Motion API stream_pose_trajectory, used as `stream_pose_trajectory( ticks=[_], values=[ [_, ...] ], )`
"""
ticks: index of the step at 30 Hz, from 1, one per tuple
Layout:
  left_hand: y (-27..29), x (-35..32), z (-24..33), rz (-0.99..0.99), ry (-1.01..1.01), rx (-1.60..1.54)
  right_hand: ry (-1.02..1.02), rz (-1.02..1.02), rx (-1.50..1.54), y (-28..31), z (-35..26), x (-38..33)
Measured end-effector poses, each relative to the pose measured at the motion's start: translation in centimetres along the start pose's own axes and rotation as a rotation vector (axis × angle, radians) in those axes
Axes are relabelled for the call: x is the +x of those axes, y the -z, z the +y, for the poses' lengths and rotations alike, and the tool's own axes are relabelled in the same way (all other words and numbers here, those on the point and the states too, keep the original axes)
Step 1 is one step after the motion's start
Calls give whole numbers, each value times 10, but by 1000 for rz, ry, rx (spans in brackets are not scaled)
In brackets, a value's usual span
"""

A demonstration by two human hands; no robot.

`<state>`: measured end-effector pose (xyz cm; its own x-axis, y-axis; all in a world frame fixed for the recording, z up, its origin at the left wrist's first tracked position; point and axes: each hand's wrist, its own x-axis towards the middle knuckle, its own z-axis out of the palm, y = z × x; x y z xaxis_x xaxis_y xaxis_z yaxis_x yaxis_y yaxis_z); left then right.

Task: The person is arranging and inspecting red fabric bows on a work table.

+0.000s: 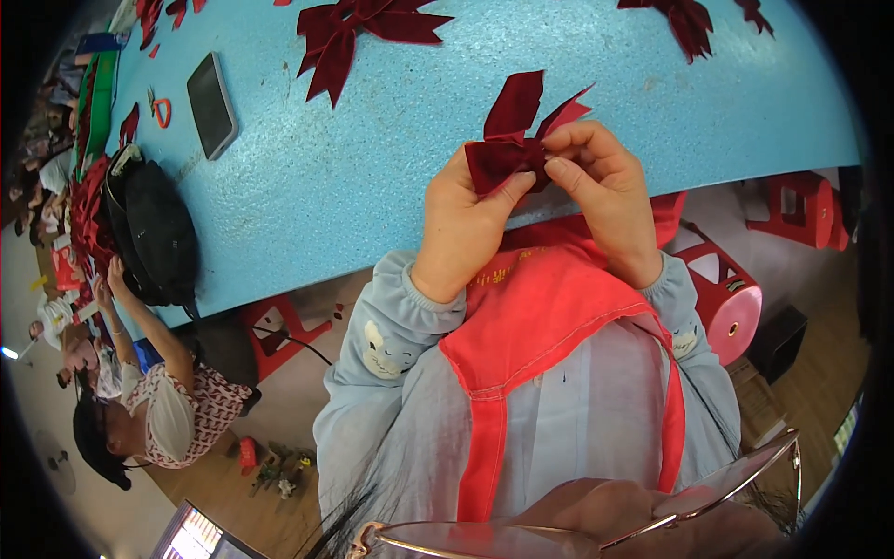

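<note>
Bow [492,166] sitting in a two-handed hold

In the head view, the bow, dark red and velvety, is hanging in the air over the near edge of the blue bench [317,200], its two tails pointing up and away from the wearer. The left hand [458,222] is holding it from the left: the grip is narrow, the thumb is lying along the front near the knot, and the fingers are mostly hiding behind the cloth. The right hand [607,191] is pinching the bow at the right of its knot, thumb and forefinger tips nearly meeting. A red apron [559,321] is spreading below both wrists.

Farther up the bench, a large bow [346,26] is lying left of centre, and a second loose bow [687,28] is lying toward the right. A phone [212,105] is resting dark side up, with orange-handled scissors [162,114] just to its left. A black bag [156,228] is standing by the left end, beside a heap of red cloth [87,210], where a co-worker [212,410] is reaching in. Red stools are standing beyond the near edge, one [731,312] at the right.
</note>
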<state>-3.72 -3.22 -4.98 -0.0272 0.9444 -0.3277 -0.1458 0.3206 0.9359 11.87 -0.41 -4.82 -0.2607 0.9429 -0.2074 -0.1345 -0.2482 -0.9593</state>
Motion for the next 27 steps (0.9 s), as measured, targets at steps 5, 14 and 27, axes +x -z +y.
stream_pose_trajectory(
  ticks=[5,14,27],
  values=[
    [3,0,6,-77,108,-65,51,-7,-16,-4,4,-2],
    [7,1,-1,-308,66,-371,43,77,168,-11,0,-9],
    [7,1,8,-254,140,-316,372,53,-531,8,-20,1]
  ],
)
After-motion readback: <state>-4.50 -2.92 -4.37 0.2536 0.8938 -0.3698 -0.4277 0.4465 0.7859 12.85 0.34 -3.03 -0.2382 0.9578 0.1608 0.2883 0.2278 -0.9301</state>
